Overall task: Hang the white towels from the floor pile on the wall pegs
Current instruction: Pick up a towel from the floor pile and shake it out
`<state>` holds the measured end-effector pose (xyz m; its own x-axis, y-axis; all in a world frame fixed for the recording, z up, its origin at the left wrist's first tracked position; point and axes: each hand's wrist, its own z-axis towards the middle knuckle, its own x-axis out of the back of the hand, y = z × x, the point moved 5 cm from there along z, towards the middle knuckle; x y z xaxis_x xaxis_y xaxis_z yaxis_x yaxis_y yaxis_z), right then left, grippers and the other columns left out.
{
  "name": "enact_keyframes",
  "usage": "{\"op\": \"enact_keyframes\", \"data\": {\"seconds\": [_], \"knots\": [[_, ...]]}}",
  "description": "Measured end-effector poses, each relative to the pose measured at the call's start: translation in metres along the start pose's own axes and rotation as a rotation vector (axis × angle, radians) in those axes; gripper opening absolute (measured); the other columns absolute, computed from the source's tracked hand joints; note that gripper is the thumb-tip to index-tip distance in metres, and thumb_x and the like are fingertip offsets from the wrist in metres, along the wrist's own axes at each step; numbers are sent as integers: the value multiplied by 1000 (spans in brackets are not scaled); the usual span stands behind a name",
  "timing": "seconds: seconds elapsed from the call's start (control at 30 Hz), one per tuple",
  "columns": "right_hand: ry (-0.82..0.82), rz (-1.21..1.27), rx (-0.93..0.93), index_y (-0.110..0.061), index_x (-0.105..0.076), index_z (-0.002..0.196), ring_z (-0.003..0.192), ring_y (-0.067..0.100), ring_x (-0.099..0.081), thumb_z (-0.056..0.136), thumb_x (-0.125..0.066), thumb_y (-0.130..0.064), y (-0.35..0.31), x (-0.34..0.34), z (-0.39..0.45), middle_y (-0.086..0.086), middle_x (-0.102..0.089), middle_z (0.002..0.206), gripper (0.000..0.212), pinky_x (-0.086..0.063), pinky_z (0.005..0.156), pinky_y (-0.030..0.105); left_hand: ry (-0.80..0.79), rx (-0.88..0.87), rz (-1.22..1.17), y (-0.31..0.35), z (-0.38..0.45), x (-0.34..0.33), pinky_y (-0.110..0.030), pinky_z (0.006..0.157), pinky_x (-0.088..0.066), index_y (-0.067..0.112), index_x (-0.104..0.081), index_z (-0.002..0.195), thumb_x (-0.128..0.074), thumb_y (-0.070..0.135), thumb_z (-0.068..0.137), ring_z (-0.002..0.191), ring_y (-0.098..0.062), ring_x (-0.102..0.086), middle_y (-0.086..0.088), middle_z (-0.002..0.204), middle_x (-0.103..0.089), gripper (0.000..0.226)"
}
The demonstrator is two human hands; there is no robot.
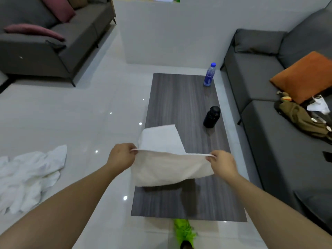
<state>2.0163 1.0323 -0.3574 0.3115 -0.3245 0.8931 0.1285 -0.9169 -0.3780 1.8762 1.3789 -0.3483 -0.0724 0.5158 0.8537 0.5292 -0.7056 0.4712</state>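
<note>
Head view shows left hand [122, 156] and right hand [221, 163] pinching a towel's [170, 169] top corners, stretching it flat over the table [179, 97], likely for hanging.

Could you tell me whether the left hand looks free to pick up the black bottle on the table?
Probably not yet: the left hand pinches the white towel, and the black bottle stands beyond the towel.
</note>
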Motion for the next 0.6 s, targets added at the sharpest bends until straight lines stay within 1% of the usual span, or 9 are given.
{"op": "enact_keyframes", "data": {"seconds": [0.07,0.13,0.2,0.27,0.37,0.43,0.53,0.6], "knots": [[69,49,9,-21,-67,83,73,22,-57,94,-59,-31,-18,25,10,-1,-64,77,16,-40,59,31,73,-21,-3,13,11,29,-23,56,-36,29,-70,79,-54,22,88,74,-20,-60,5,74,-65,19],[135,77,30,-26,-63,82,67,16,-53,94,-58,-33,-34,49,24,-5,-59,73,14,-33,52,28,135,-23,-17,27,25,55,-24,58,-37,29,-70,81,-53,22,87,74,-22,-60,3,75,-66,20],[183,95,61,-26,-62,80,64,12,-51,94,-57,-34,-50,71,45,-7,-59,71,17,-32,50,26,184,-23,-30,41,45,78,-25,61,-39,28,-70,82,-52,23,87,74,-23,-60,2,75,-67,20],[202,98,78,-22,-63,79,66,16,-53,95,-56,-35,-67,93,74,-5,-59,70,21,-36,53,30,227,-29,-30,57,69,100,-25,63,-39,27,-71,83,-51,23,88,75,-23,-60,1,77,-67,21],[226,101,110,-21,-57,70,70,22,-56,94,-57,-35,-93,129,131,-5,-55,66,28,-36,58,31,296,-29,-41,86,118,135,-25,63,-39,27,-71,84,-52,24,88,76,-23,-59,1,80,-67,20],[257,111,138,-22,-60,73,75,25,-59,94,-58,-36,-115,161,167,-5,-56,69,26,-37,60,31,350,-26,-69,108,149,161,-26,64,-40,27,-71,85,-51,25,89,78,-23,-59,1,83,-68,20],[319,95,211,-19,-67,84,80,29,-58,95,-57,-35,-146,220,215,3,-62,77,21,-41,64,34,405,-42,-73,146,189,204,-26,66,-40,27,-71,85,-51,26,89,78,-23,-58,1,84,-68,20],[369,120,255,-20,-64,75,76,29,-58,94,-58,-33,-164,265,238,4,-60,72,24,-38,61,33,466,-62,-68,177,210,240,-26,65,-39,28,-71,86,-52,27,89,78,-22,-57,1,84,-69,19]]}}
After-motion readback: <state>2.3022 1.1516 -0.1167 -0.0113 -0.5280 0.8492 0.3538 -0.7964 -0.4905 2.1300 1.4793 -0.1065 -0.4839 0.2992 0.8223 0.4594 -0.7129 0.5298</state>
